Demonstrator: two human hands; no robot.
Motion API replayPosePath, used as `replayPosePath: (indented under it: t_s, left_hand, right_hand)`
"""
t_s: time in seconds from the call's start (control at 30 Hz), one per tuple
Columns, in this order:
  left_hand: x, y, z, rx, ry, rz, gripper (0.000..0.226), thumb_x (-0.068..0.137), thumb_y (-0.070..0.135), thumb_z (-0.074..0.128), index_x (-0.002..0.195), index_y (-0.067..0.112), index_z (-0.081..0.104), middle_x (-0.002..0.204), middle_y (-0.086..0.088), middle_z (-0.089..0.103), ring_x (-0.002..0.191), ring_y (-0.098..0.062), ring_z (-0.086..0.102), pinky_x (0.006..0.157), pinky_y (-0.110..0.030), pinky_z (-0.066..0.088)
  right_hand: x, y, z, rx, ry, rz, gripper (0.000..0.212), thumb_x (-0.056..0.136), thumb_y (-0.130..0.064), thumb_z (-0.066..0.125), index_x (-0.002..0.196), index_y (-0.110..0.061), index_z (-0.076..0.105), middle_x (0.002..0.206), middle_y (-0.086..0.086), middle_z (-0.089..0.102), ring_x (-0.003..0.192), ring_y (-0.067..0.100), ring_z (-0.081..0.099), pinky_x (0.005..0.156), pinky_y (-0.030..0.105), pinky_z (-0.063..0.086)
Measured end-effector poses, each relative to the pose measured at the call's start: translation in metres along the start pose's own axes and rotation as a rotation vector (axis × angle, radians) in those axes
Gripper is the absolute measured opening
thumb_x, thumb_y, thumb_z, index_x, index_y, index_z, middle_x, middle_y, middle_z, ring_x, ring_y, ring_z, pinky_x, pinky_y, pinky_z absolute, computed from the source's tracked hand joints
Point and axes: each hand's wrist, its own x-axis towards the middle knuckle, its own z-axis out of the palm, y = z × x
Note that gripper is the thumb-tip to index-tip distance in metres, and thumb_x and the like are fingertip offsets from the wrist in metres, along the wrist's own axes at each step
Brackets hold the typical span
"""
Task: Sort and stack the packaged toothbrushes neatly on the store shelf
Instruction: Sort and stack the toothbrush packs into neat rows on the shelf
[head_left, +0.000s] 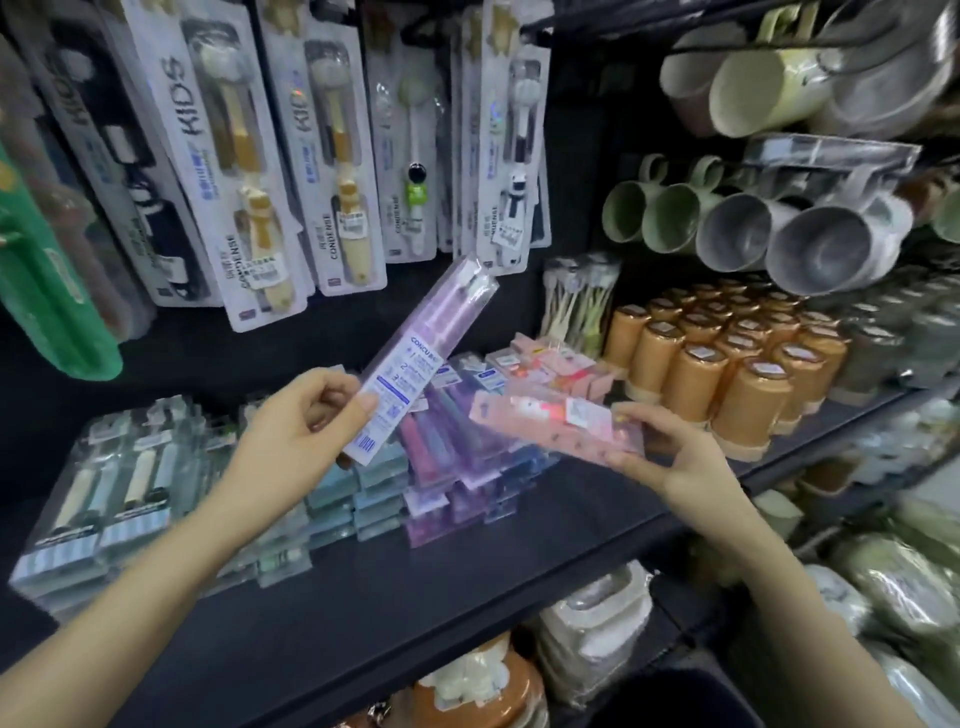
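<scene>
My left hand (306, 415) grips the lower end of a purple toothbrush pack (423, 345), tilted up to the right above the shelf. My right hand (670, 452) holds a pink toothbrush pack (550, 421) by its right end, lying nearly flat over the piles. Below them, on the black shelf (467, 566), lie a loose pile of purple, pink and blue packs (457, 467), a stack of light-blue packs (358, 493) and green-white packs (109, 499) at the left. More pink packs (550, 366) lie behind.
Kids toothbrush cards (322, 156) hang above the shelf, with a green pack (47, 280) at far left. Orange cups (727, 364) stand at the shelf's right end, mugs (753, 234) hang above them. Goods fill the lower shelves (597, 644).
</scene>
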Motion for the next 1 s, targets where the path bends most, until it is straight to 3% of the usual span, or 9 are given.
replayPosePath:
  t_s: [0.17, 0.27, 0.37, 0.47, 0.57, 0.7, 0.8, 0.9, 1.0]
  left_hand:
    - [0.021, -0.004, 0.031, 0.003, -0.008, 0.011, 0.017, 0.082, 0.032, 0.064, 0.091, 0.017, 0.063, 0.088, -0.004, 0.068, 0.079, -0.020, 0.063, 0.071, -0.035, 0.051]
    - [0.030, -0.008, 0.044, 0.019, -0.009, 0.000, 0.006, 0.087, 0.020, 0.064, 0.091, 0.016, 0.063, 0.084, -0.003, 0.067, 0.074, -0.019, 0.062, 0.060, -0.030, 0.052]
    - [0.037, -0.009, 0.052, 0.034, -0.003, -0.016, 0.005, 0.088, 0.018, 0.065, 0.090, 0.015, 0.062, 0.081, 0.000, 0.065, 0.072, -0.017, 0.060, 0.062, -0.033, 0.050]
    - [0.041, -0.010, 0.055, 0.052, -0.007, -0.027, 0.005, 0.087, 0.018, 0.066, 0.090, 0.016, 0.062, 0.081, 0.003, 0.064, 0.075, -0.016, 0.060, 0.066, -0.032, 0.051]
    - [0.041, -0.010, 0.053, 0.070, -0.020, -0.048, 0.008, 0.088, 0.020, 0.066, 0.093, 0.014, 0.063, 0.085, -0.003, 0.065, 0.079, -0.022, 0.062, 0.070, -0.040, 0.053]
    - [0.037, -0.010, 0.046, 0.066, -0.044, -0.058, 0.007, 0.088, 0.020, 0.065, 0.090, 0.014, 0.062, 0.085, -0.009, 0.065, 0.074, -0.022, 0.062, 0.059, -0.039, 0.055]
    - [0.024, -0.011, 0.040, -0.048, -0.080, -0.113, 0.017, 0.085, 0.028, 0.065, 0.090, 0.013, 0.064, 0.081, -0.004, 0.066, 0.067, -0.013, 0.063, 0.054, -0.028, 0.052]
    - [0.006, -0.010, 0.034, -0.298, -0.127, -0.264, 0.030, 0.077, 0.035, 0.063, 0.094, 0.011, 0.068, 0.077, -0.001, 0.068, 0.061, -0.008, 0.063, 0.052, -0.020, 0.051]
    - [-0.011, -0.008, 0.029, -0.508, -0.176, -0.382, 0.033, 0.078, 0.029, 0.059, 0.102, 0.009, 0.069, 0.075, -0.002, 0.070, 0.059, -0.009, 0.061, 0.048, -0.021, 0.050]
  right_hand:
    - [0.054, 0.031, -0.003, -0.101, 0.432, 0.235, 0.037, 0.082, -0.027, 0.073, 0.114, -0.010, 0.064, 0.094, -0.004, 0.059, 0.093, 0.018, 0.057, 0.080, 0.031, 0.043]
    - [0.092, 0.036, 0.009, -0.165, 0.453, 0.292, 0.022, 0.083, -0.031, 0.069, 0.093, -0.012, 0.062, 0.086, 0.003, 0.058, 0.084, 0.024, 0.055, 0.072, 0.029, 0.036]
    - [0.122, 0.039, 0.021, -0.264, 0.436, 0.284, 0.021, 0.082, -0.030, 0.070, 0.080, -0.014, 0.057, 0.077, 0.002, 0.056, 0.083, 0.030, 0.061, 0.068, 0.029, 0.037]
    - [0.137, 0.046, 0.031, -0.325, 0.313, 0.272, 0.023, 0.082, -0.036, 0.070, 0.092, -0.017, 0.061, 0.088, 0.002, 0.062, 0.092, 0.029, 0.063, 0.072, 0.032, 0.045]
    - [0.138, 0.047, 0.031, -0.433, 0.183, 0.279, 0.048, 0.084, -0.050, 0.063, 0.120, -0.018, 0.059, 0.114, 0.008, 0.065, 0.105, 0.031, 0.059, 0.088, 0.044, 0.049]
    - [0.117, 0.019, 0.032, -0.664, 0.321, 0.137, 0.051, 0.089, -0.047, 0.057, 0.128, -0.014, 0.058, 0.124, 0.014, 0.060, 0.116, 0.035, 0.050, 0.093, 0.041, 0.036]
    - [0.086, -0.019, 0.051, -0.327, 0.323, -0.023, 0.037, 0.090, -0.037, 0.059, 0.116, -0.011, 0.066, 0.103, 0.003, 0.069, 0.098, 0.020, 0.061, 0.083, 0.033, 0.045]
    - [0.058, -0.059, 0.074, 0.065, 0.069, 0.039, 0.031, 0.092, -0.029, 0.061, 0.118, -0.014, 0.066, 0.093, -0.012, 0.067, 0.087, -0.003, 0.062, 0.079, 0.013, 0.049]
    - [0.033, -0.083, 0.095, 0.461, -0.136, 0.181, 0.036, 0.093, -0.023, 0.060, 0.128, -0.014, 0.059, 0.109, 0.000, 0.070, 0.100, 0.009, 0.067, 0.093, 0.026, 0.051]
